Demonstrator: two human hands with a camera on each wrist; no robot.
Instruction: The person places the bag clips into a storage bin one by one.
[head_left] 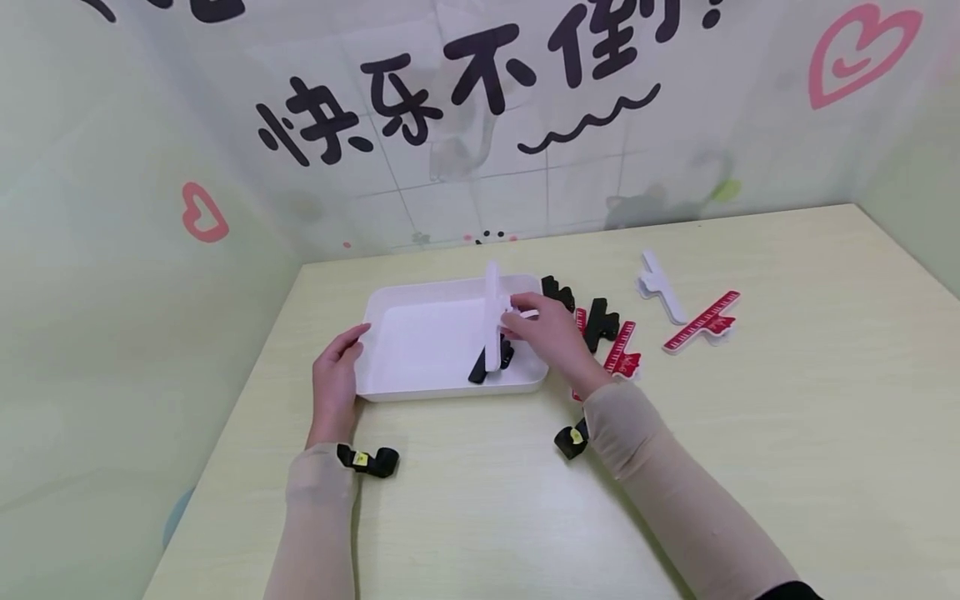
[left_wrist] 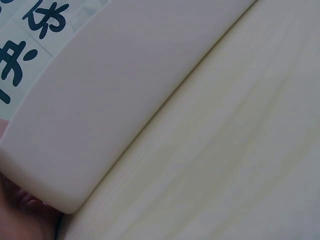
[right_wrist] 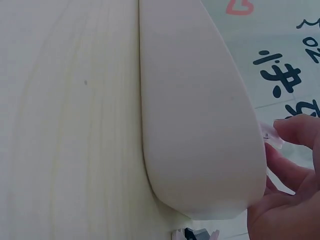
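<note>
A shallow white tray (head_left: 412,337) lies on the table. My left hand (head_left: 336,379) grips its left end, thumb and fingers at the rim; the left wrist view shows fingertips tucked by the corner of the tray wall (left_wrist: 115,90). Over the tray's right side, my right hand (head_left: 551,329) pinches a long white clip (head_left: 492,325) by its handle. Below that clip, a black clip (head_left: 478,368) lies in the tray, partly covered by it. In the right wrist view the tray wall (right_wrist: 195,115) hides most of the white clip.
Right of the tray lie black clips (head_left: 597,325) and red ruler-marked clips (head_left: 619,348), some partly behind the right hand. Farther right are a white clip (head_left: 662,287) and another red clip (head_left: 701,322). A printed curtain (head_left: 495,183) hangs behind the table.
</note>
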